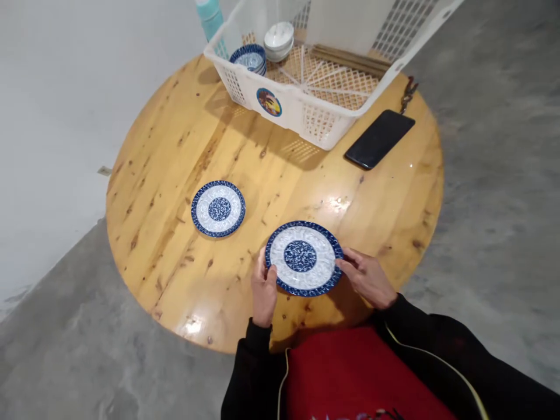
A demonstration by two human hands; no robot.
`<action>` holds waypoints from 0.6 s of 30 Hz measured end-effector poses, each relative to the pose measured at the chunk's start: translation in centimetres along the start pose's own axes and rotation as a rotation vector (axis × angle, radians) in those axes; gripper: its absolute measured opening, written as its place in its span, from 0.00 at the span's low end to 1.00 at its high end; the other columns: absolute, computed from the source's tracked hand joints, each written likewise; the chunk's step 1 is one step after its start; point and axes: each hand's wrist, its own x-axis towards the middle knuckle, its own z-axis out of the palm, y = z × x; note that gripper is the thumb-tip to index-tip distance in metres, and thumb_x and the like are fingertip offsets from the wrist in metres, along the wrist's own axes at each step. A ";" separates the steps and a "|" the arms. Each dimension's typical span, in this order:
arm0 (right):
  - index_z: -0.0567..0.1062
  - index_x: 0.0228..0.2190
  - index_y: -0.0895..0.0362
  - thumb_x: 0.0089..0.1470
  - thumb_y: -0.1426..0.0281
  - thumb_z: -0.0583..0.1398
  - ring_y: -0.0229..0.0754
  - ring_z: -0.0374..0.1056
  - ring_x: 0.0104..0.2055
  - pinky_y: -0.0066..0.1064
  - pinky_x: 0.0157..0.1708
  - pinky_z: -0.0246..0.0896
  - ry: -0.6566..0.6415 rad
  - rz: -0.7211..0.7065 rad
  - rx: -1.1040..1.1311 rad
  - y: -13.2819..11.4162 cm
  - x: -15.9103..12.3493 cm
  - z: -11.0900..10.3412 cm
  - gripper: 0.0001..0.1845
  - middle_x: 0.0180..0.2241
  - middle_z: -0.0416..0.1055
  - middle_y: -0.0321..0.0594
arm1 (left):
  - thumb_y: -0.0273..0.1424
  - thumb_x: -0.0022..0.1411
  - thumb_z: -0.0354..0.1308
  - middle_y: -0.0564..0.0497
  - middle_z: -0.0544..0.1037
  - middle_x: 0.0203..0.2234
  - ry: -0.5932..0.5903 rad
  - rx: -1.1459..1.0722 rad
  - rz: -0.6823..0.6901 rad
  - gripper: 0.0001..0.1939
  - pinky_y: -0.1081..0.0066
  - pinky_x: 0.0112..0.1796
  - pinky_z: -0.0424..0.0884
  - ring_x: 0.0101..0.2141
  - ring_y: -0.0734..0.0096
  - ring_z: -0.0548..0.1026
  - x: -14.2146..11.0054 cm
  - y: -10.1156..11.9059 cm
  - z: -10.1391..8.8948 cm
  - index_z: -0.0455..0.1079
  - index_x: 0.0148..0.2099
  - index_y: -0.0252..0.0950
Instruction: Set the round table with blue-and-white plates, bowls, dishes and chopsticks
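Observation:
A blue-and-white patterned plate [303,257] sits near the front edge of the round wooden table [175,175]. My left hand [263,290] grips its left rim with fingers curled. At the opposite rim, my right hand [366,277] pinches the plate. A second, smaller blue-and-white plate [217,208] lies flat to the left, apart from both hands.
A white plastic basket [315,111] stands at the table's far side, holding a blue-patterned bowl [249,58], stacked white bowls [279,39] and chopsticks [350,58]. A black phone [379,139] lies right of it. A teal bottle [210,17] stands behind. Grey concrete floor surrounds the table.

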 end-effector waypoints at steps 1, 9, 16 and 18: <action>0.79 0.34 0.55 0.52 0.55 0.60 0.52 0.74 0.39 0.40 0.43 0.69 0.013 0.022 -0.021 0.9 -0.7 -0.5 0.17 0.34 0.79 0.42 | 0.35 0.72 0.52 0.46 0.67 0.69 -0.011 -0.019 -0.014 0.28 0.58 0.69 0.60 0.69 0.59 0.64 -0.3 -0.7 0.8 0.61 0.71 0.40; 0.77 0.32 0.55 0.52 0.55 0.58 0.49 0.73 0.36 0.38 0.40 0.68 0.077 0.063 0.002 2.4 -0.9 -0.1 0.17 0.30 0.78 0.40 | 0.29 0.69 0.50 0.45 0.71 0.66 0.026 0.074 0.061 0.26 0.58 0.68 0.60 0.67 0.60 0.67 1.7 -0.9 2.4 0.67 0.67 0.38; 0.77 0.33 0.55 0.50 0.58 0.59 0.48 0.70 0.34 0.37 0.38 0.67 0.112 0.034 -0.002 3.1 1.2 0.2 0.15 0.27 0.75 0.38 | 0.26 0.66 0.48 0.47 0.75 0.62 0.016 0.141 0.109 0.27 0.59 0.66 0.64 0.64 0.63 0.70 3.9 -0.5 2.9 0.66 0.66 0.39; 0.77 0.33 0.55 0.51 0.58 0.58 0.47 0.69 0.32 0.35 0.36 0.66 0.112 0.030 -0.010 3.3 1.4 0.1 0.15 0.26 0.74 0.37 | 0.26 0.66 0.49 0.46 0.75 0.62 0.015 0.125 0.114 0.27 0.60 0.66 0.64 0.64 0.63 0.70 4.1 -0.9 3.0 0.67 0.66 0.39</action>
